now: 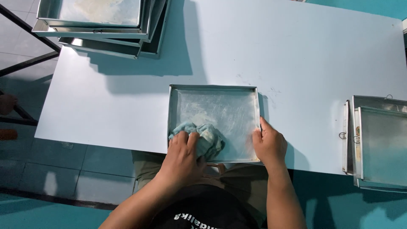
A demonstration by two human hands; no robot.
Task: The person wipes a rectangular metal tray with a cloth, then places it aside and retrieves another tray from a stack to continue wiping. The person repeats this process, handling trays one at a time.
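Cloth [202,136] in tray [220,108], tray stacks [97,32] far left, right [377,144]

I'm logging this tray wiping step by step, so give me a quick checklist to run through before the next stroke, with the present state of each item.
1. Cloth under the left hand, inside the tray: ok.
2. Right hand steadying the tray at its right rim: ok.
3. Tray fully on the table: not ok, its near edge reaches past the table edge.
4. Tray floor wiped clean: not ok, pale smears show near the middle.
5. Room around the tray: ok, the far stack and the right stack stand apart from it.
6. Cloth damp enough: cannot tell.
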